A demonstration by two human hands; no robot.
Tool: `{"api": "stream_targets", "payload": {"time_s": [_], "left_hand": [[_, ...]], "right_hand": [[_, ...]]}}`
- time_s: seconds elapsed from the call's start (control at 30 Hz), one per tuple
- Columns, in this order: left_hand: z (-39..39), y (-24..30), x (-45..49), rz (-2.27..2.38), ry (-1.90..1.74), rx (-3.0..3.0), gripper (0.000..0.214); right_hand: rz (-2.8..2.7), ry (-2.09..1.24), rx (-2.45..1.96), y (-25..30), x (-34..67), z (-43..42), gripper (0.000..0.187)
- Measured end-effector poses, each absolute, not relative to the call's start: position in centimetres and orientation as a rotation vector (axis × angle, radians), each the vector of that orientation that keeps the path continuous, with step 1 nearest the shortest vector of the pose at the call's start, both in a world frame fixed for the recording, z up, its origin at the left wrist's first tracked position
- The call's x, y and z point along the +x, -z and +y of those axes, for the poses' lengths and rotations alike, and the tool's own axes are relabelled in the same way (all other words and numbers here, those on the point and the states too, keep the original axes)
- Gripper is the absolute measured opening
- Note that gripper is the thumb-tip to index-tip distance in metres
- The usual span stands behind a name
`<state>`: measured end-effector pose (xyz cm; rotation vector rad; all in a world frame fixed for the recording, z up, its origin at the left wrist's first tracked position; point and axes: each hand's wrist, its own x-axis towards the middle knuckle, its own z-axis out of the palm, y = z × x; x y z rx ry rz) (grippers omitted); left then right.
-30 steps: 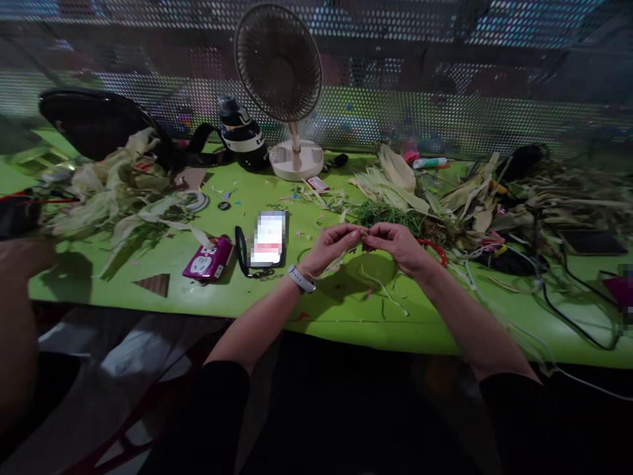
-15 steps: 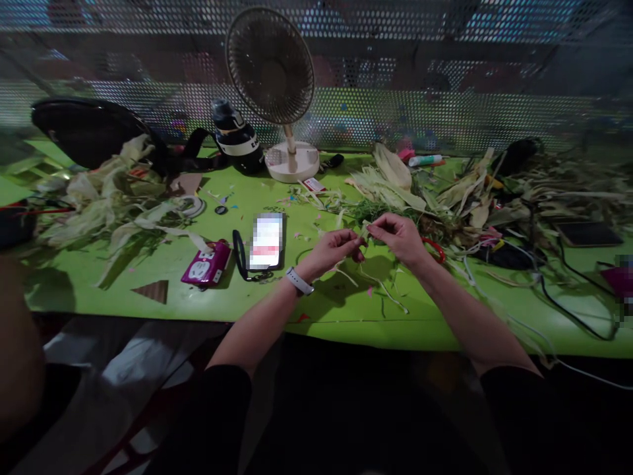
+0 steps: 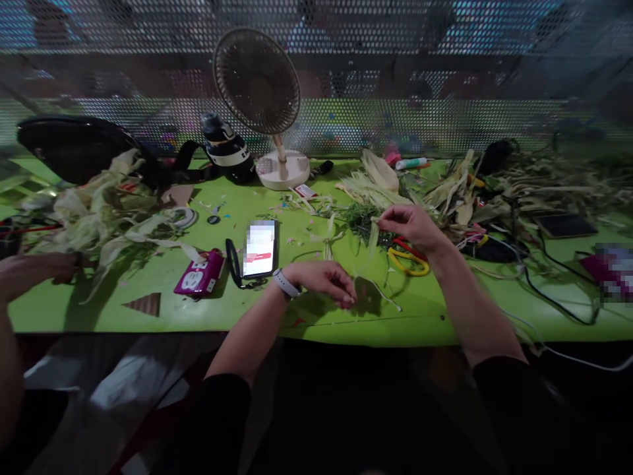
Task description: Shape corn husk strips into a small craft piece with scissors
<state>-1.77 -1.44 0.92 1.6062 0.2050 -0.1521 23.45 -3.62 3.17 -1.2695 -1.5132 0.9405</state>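
Observation:
My right hand (image 3: 413, 225) is closed in a pinch on the top of a pale green strip of corn husk (image 3: 373, 241), which hangs down from the fingertips. Lower and to the left is my left hand (image 3: 330, 282), with a white watch band at its wrist. Its fingers are curled and pressed together; whatever they hold, if anything, I cannot make out. A thin pale strand (image 3: 386, 294) lies on the table between the hands. Just under my right hand are yellow loop handles (image 3: 409, 262) and a red handle beside them. Another bit of husk (image 3: 330, 234) lies above my left hand.
Corn husks (image 3: 459, 191) are heaped at the right and more husks (image 3: 93, 214) at the left, near another person's hand (image 3: 42, 274). A phone (image 3: 260, 247), a purple packet (image 3: 198, 274), a fan (image 3: 283, 170) and a bottle (image 3: 230, 155) stand or lie on the green table (image 3: 188, 320).
My hands were together and have moved apart: the left down toward me, the right slightly up with the husk strip. The yellow handles now show. Another person's hand has come in at left.

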Motion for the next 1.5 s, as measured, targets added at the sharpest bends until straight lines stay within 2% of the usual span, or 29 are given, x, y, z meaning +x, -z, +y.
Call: {"api": "stream_targets", "payload": {"time_s": [0.07, 0.17, 0.23, 0.27, 0.4, 0.63, 0.8, 0.9, 0.97, 1.1, 1.2, 1.37, 1.5], "left_hand": [[-1.3, -1.7, -2.3, 0.291, 0.024, 1.655, 0.026], [-1.0, -2.3, -2.4, 0.582, -0.612, 1.653, 0.028], [-1.2, -2.0, -1.8, 0.649, -0.781, 1.674, 0.035], [-1.3, -1.7, -1.4, 0.645, -0.769, 1.695, 0.039], [-1.5, -0.3, -0.4, 0.626, -0.619, 1.768, 0.031], [-1.0, 0.3, -0.7, 0.606, -0.475, 1.664, 0.033], [-1.0, -0.2, -0.8, 0.653, -0.495, 1.631, 0.027], [-1.0, -0.4, -0.7, 0.652, -0.506, 1.45, 0.032], [-0.9, -0.4, -0.6, 0.659, -0.537, 1.339, 0.034], [-0.6, -0.2, -0.4, 0.673, -0.663, 1.188, 0.032], [-0.4, 0.1, -0.1, 0.67, -0.783, 1.069, 0.033], [-0.1, 0.5, 0.5, 0.684, -0.986, 0.913, 0.028], [0.0, 0.4, 0.5, 0.678, -1.104, 0.84, 0.025]], "right_hand": [[-1.669, -1.06, -1.254, -3.8, 23.6, -4.3, 0.039], [-1.933, -1.134, -1.252, -4.3, 23.0, -4.9, 0.033], [-2.115, -1.092, -1.247, -4.4, 22.3, -5.0, 0.03], [-2.198, -1.046, -1.239, -4.4, 22.0, -5.0, 0.028], [-2.455, -0.803, -1.243, -4.2, 20.9, -5.0, 0.021], [-2.632, -0.496, -1.36, -4.4, 20.2, -4.8, 0.011], [-2.527, -0.508, -1.378, -4.5, 20.1, -4.4, 0.01], [-2.359, -0.665, -1.351, -4.7, 20.6, -4.5, 0.017], [-2.24, -0.64, -1.39, -4.9, 21.5, -5.0, 0.022], [-2.206, -0.209, -1.819, -4.4, 24.3, -6.7, 0.023], [-2.291, -0.062, -2.222, -3.0, 26.1, -8.3, 0.025], [-2.397, -0.053, -2.339, -0.9, 26.9, -9.3, 0.031], [-2.316, -0.241, -2.469, -1.0, 26.4, -8.0, 0.033]]}}
